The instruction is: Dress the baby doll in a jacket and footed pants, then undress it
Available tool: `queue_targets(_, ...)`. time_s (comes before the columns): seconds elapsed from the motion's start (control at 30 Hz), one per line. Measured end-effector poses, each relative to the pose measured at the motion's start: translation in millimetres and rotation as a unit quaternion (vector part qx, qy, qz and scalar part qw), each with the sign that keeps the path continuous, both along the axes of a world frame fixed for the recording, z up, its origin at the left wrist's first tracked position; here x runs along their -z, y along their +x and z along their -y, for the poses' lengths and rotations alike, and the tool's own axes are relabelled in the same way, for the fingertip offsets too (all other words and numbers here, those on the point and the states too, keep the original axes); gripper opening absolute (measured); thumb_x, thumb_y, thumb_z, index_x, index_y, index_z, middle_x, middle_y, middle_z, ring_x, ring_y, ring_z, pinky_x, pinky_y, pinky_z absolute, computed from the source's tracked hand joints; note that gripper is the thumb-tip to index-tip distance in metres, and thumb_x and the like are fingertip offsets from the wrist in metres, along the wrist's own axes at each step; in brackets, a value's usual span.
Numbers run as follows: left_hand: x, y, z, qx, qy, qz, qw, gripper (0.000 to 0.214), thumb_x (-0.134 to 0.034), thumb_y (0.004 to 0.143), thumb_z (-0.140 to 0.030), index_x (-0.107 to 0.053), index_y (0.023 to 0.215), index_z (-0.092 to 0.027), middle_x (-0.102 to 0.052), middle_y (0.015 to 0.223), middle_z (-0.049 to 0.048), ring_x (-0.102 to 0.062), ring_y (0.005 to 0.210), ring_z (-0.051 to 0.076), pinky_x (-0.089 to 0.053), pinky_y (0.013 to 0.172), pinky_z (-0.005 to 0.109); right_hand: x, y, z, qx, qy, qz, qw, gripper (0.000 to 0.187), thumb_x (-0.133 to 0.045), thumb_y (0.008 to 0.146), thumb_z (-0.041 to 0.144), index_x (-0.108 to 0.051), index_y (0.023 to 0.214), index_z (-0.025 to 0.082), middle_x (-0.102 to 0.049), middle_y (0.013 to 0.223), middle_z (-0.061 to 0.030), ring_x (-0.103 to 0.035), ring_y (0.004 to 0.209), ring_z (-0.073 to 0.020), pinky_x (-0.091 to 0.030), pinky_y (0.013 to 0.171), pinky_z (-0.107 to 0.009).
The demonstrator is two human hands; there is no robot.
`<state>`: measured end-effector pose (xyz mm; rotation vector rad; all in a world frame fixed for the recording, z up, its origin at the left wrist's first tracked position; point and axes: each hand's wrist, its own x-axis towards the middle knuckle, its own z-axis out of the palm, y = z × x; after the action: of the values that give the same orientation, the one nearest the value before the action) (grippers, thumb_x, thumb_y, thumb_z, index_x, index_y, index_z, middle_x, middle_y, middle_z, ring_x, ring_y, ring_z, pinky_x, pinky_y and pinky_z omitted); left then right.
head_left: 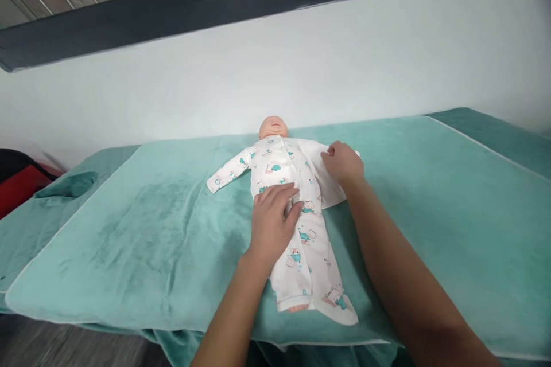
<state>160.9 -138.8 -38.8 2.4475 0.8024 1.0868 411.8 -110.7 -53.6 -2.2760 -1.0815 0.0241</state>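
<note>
A baby doll [274, 127] lies on its back, head toward the wall, dressed in a white baby romper [306, 236] printed with small teal and pink figures. My left hand [274, 223] rests open over the romper's middle, fingers stretched across the front. Over at the doll's right-hand side in the view, my right hand [343, 163] is closed on the edge of the romper's plain white part [330, 190], which is spread outward there. The patterned sleeve [230, 172] on the other side stretches out flat. Below one trouser leg a little of the doll's foot [298, 308] shows; the other leg ends in fabric.
Under the doll is a teal plush cover [129, 241] with white piping, its front edge hanging down near me. A white wall [241, 80] rises behind it, beneath a dark window frame [172, 8] with metal bars. Something red and black [19, 183] stands at far left.
</note>
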Motion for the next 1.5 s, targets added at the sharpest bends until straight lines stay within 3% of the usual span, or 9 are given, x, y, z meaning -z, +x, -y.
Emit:
queue_targets(0.1, -9.6, 5, 5, 0.031, -0.049, -0.003, 0.998, 0.014, -0.059, 0.094, -0.028, -0.068, 0.104, -0.025, -0.071, 0.117, 0.0027, -0.063, 0.111, 0.021, -0.044, 0.098, 0.041, 10.4, 7, 16, -0.002, -0.079, -0.027, 0.997, 0.031, -0.058, 0.083, 0.049, -0.063, 0.083, 0.018, -0.068, 0.097, -0.0148, -0.063, 0.093, -0.0308, -0.044, 0.077, -0.04)
queue_targets(0.3, -10.5, 5, 5, 0.028, -0.134, 0.015, 0.991, 0.014, -0.056, 0.094, -0.023, -0.07, 0.099, -0.024, -0.072, 0.109, 0.0023, -0.065, 0.101, 0.018, -0.047, 0.091, 0.036, -0.3, 0, 13, -0.13, 0.108, -0.234, 0.957, 0.024, -0.068, 0.074, 0.041, -0.063, 0.079, 0.018, -0.067, 0.08, -0.0044, -0.062, 0.08, -0.0215, -0.045, 0.07, -0.031)
queue_targets(0.5, 0.1, 5, 8, 0.014, -0.066, -0.01, 0.998, 0.014, -0.058, 0.093, -0.019, -0.071, 0.094, -0.025, -0.07, 0.112, 0.0016, -0.062, 0.106, 0.019, -0.043, 0.096, 0.039, -28.4, -16, 26, -0.454, 0.161, -0.541, 0.689, 0.054, -0.077, 0.074, 0.037, -0.065, 0.124, 0.02, -0.071, 0.1, -0.0045, -0.064, 0.077, -0.0147, -0.05, 0.068, -0.027)
queue_targets(0.63, 0.7, 4, 7, 0.005, -0.069, 0.002, 0.998, 0.014, -0.057, 0.092, -0.018, -0.07, 0.095, -0.024, -0.071, 0.108, 0.002, -0.063, 0.102, 0.019, -0.044, 0.093, 0.038, -31.9, -23, 34, -0.532, 0.056, -0.546, 0.645, 0.051, -0.073, 0.081, 0.041, -0.066, 0.126, 0.018, -0.069, 0.098, -0.0071, -0.059, 0.064, -0.0105, -0.043, 0.051, -0.022)
queue_targets(0.8, 4.7, 2, 8, -0.014, -0.103, 0.013, 0.994, 0.017, -0.054, 0.093, -0.017, -0.068, 0.099, -0.024, -0.072, 0.109, 0.0019, -0.064, 0.104, 0.019, -0.043, 0.097, 0.038, -25.9, -24, 28, -0.404, 0.262, -0.579, 0.657, 0.027, -0.072, 0.081, 0.038, -0.07, 0.103, 0.022, -0.059, 0.077, 0.0017, -0.045, 0.054, -0.0064, -0.031, 0.044, -0.019)
queue_targets(0.93, -0.9, -2, 12, -0.019, -0.163, 0.059, 0.985, 0.016, -0.055, 0.092, -0.021, -0.07, 0.097, -0.024, -0.073, 0.102, 0.0024, -0.065, 0.097, 0.018, -0.047, 0.09, 0.035, -17.5, -36, 8, -0.245, 0.346, -0.443, 0.79, 0.019, -0.069, 0.076, 0.033, -0.065, 0.09, 0.021, -0.062, 0.08, 0.0011, -0.057, 0.071, -0.0123, -0.046, 0.065, -0.025)
queue_targets(1.17, -50.9, 12, -57, -0.108, -0.275, 0.253, 0.921, 0.017, -0.061, 0.086, -0.03, -0.07, 0.096, -0.02, -0.071, 0.086, 0.0017, -0.061, 0.071, 0.013, -0.05, 0.067, 0.024, -48.2, -56, -52, -0.195, 0.119, -0.096, 0.969, 0.031, -0.055, 0.086, 0.05, -0.064, 0.088, 0.02, -0.07, 0.094, -0.0082, -0.063, 0.085, -0.022, -0.046, 0.078, -0.033)
queue_targets(1.3, -52.9, 48, -129, -0.104, -0.247, 0.171, 0.948, 0.021, -0.055, 0.086, -0.023, -0.073, 0.096, -0.017, -0.074, 0.094, 0.0059, -0.065, 0.082, 0.017, -0.052, 0.075, 0.028, -63.8, -68, -75, -0.161, -0.033, -0.003, 0.986, 0.034, -0.055, 0.085, 0.052, -0.065, 0.082, 0.019, -0.07, 0.088, -0.0129, -0.063, 0.08, -0.0268, -0.042, 0.068, -0.034)
queue_targets(1.5, -31.9, 70, -172, -0.108, -0.171, 0.042, 0.978, 0.029, -0.051, 0.086, -0.016, -0.076, 0.099, -0.018, -0.075, 0.103, 0.0087, -0.066, 0.094, 0.022, -0.049, 0.091, 0.035, -43.5, -61, -86, -0.156, 0.11, -0.106, 0.976, 0.021, -0.052, 0.082, 0.03, -0.07, 0.076, 0.022, -0.072, 0.081, -0.0038, -0.063, 0.08, -0.022, -0.043, 0.073, -0.032)
